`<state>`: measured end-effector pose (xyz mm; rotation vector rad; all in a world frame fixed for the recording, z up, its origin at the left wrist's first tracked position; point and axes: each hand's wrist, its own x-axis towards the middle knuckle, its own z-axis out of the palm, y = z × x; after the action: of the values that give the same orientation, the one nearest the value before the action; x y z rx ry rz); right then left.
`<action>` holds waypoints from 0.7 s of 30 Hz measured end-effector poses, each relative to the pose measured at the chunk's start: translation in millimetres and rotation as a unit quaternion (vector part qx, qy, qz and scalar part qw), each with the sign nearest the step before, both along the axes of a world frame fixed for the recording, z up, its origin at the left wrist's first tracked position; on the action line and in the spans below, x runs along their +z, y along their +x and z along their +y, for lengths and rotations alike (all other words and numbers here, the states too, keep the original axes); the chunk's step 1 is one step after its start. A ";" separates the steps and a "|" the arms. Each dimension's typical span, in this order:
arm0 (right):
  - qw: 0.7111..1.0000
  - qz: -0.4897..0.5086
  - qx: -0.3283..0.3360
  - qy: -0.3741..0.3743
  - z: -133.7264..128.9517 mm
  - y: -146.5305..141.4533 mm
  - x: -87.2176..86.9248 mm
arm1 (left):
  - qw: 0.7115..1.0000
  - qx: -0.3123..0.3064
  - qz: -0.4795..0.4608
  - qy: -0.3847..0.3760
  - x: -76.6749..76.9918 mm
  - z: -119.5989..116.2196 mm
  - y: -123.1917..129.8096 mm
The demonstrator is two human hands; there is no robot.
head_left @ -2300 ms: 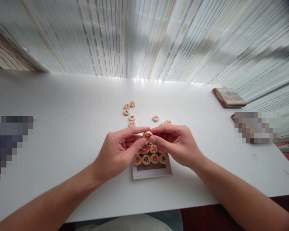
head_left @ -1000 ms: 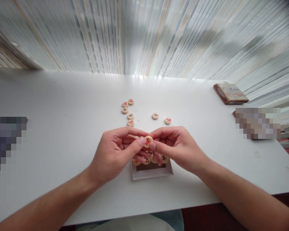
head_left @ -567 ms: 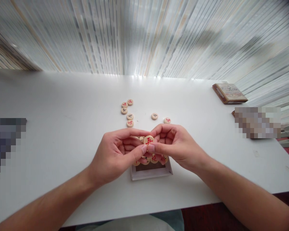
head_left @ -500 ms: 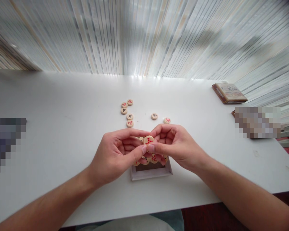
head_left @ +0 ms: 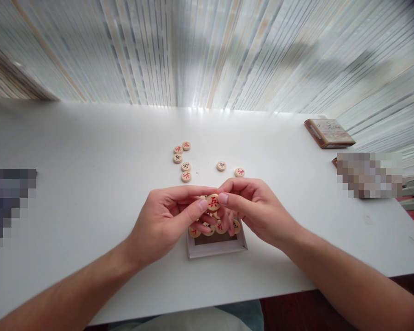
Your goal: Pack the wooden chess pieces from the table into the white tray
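Observation:
A round Chinese chess piece point(head_left: 213, 202) with a red character is held up between both hands, its face turned toward me. My left hand point(head_left: 169, 220) pinches its left side between thumb and fingers. On the right side, my right hand point(head_left: 253, 207) grips it the same way. Just below my fingers sits a shallow white box point(head_left: 217, 250) with a brown bottom. Several pieces lie in it, among them a black-marked piece point(head_left: 235, 226) and a red-marked piece point(head_left: 194, 231). My hands hide the far part of the box.
Beyond my left hand, several loose chess pieces point(head_left: 186, 176) lie on the white table point(head_left: 89, 193). A black-marked piece point(head_left: 221, 166) and a red-marked one point(head_left: 239, 172) are farther right. A flat brown box point(head_left: 330, 133) rests at the back right, before a striped curtain point(head_left: 207, 50).
The held piece has turned slightly, so its red character now stands upright. Both thumbs have shifted to its sides and slightly upward. The loose pieces and the box stay put.

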<state>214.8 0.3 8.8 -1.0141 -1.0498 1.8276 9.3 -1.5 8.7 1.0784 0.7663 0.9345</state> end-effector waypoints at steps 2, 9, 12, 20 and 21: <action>1.000 0.015 0.000 -0.001 0.5 1.0 -2.1 | 1.000 -0.008 0.000 -0.003 0.3 -0.4 0.3; 0.999 -0.032 0.003 -0.014 -1.0 1.2 -0.2 | 0.999 -0.010 0.030 0.030 -5.7 -5.5 1.3; 0.999 -0.049 0.004 -0.016 -1.1 0.6 2.2 | 0.998 -0.017 0.029 0.054 -9.2 -7.6 0.8; 0.999 -0.041 0.006 0.011 -3.2 0.2 4.6 | 0.997 -0.022 0.025 0.075 -8.7 -7.0 0.1; 0.999 -0.038 0.008 0.011 -3.4 0.2 4.6 | 0.996 -0.020 0.028 0.077 -8.3 -7.3 -0.2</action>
<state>215.1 -3.1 13.4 -1.0722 -1.1234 1.7984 9.1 -8.8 0.4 1.2544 0.7244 0.9440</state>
